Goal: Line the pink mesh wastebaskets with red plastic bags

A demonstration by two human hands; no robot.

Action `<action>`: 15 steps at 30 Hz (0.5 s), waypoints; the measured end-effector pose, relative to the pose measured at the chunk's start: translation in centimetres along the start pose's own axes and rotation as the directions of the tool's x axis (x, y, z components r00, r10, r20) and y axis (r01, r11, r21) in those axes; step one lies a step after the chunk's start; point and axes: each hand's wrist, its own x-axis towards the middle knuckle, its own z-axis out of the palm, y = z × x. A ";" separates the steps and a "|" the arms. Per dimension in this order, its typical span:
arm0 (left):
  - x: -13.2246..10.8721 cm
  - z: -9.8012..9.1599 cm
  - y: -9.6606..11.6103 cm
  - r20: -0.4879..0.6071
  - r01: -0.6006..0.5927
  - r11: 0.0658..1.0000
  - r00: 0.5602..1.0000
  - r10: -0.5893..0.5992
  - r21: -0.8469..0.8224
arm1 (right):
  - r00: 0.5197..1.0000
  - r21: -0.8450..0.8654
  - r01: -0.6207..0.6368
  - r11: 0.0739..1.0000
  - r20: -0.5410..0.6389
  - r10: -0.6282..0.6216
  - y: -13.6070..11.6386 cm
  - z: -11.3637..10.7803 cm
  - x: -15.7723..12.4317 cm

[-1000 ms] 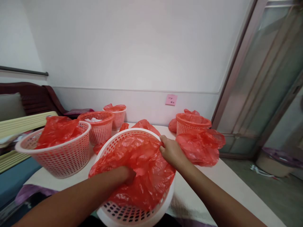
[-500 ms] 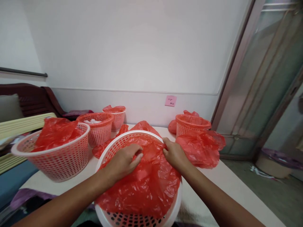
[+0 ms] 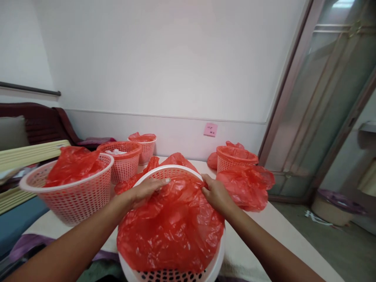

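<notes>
A white plastic basket (image 3: 217, 256) with a perforated wall is tilted in front of me, its far rim raised. A crumpled, translucent red plastic bag (image 3: 173, 227) covers most of its opening. At the far right rim my right hand (image 3: 216, 194) is closed, pinching the edge of the bag. On the left side, my left hand (image 3: 145, 190) grips the bag with its thumb stretched along the upper edge. The red plastic hides its other fingers.
A larger pale basket (image 3: 79, 196) holding red plastic stands left on the white table (image 3: 249, 243). Lined baskets stand behind it (image 3: 125, 166) and at the back right (image 3: 233, 158), beside another loose red bag (image 3: 246, 186). A pink note (image 3: 210, 129) sticks to the wall.
My left hand has moved left and slipped partly under the red plastic. The bag has puffed up and spread wider over the basket. My right hand keeps its hold at the rim.
</notes>
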 end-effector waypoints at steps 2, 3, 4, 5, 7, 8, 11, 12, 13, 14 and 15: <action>-0.2 0.4 0.3 0.090 0.031 0.992 0.996 -0.020 -0.121 | 1.000 0.004 0.016 1.000 0.010 -0.016 -0.2 0.0 0.0; -0.3 0.7 0.4 0.122 0.041 0.987 0.992 -0.022 -0.158 | 1.000 0.003 0.025 1.000 0.015 -0.025 -0.3 0.0 0.0; -0.4 1.0 0.6 0.143 0.043 0.982 0.990 -0.017 -0.184 | 0.999 -0.001 0.033 0.999 0.018 -0.033 -0.5 0.1 0.0; -0.4 1.4 0.6 0.157 0.037 0.979 0.988 -0.005 -0.203 | 0.999 -0.006 0.041 0.999 0.019 -0.041 -0.6 0.1 0.0; -0.4 2.0 0.8 0.152 0.003 0.977 0.988 0.030 -0.215 | 0.998 -0.017 0.057 0.998 0.011 -0.057 -0.8 0.2 0.0; -0.4 2.2 0.9 0.121 -0.029 0.978 0.991 0.055 -0.209 | 0.998 -0.021 0.065 0.998 0.008 -0.065 -0.9 0.3 0.0; -0.4 1.9 1.4 -0.058 -0.152 0.984 0.987 0.147 -0.093 | 0.997 -0.038 0.081 0.996 0.012 -0.080 -0.8 0.4 0.0; -0.5 1.6 1.7 -0.130 -0.196 0.980 0.973 0.192 -0.018 | 0.997 -0.050 0.078 0.996 0.016 -0.078 -0.7 0.4 0.0; -0.6 1.1 2.0 -0.194 -0.239 0.968 0.949 0.249 0.074 | 0.997 -0.063 0.073 0.995 0.018 -0.072 -0.7 0.5 0.0; -0.7 0.7 2.3 -0.245 -0.277 0.945 0.917 0.314 0.175 | 0.998 -0.074 0.069 0.995 0.019 -0.067 -0.7 0.5 0.0; -0.7 0.2 2.6 -0.279 -0.308 0.910 0.881 0.383 0.276 | 0.998 -0.081 0.065 0.995 0.018 -0.064 -0.8 0.5 0.1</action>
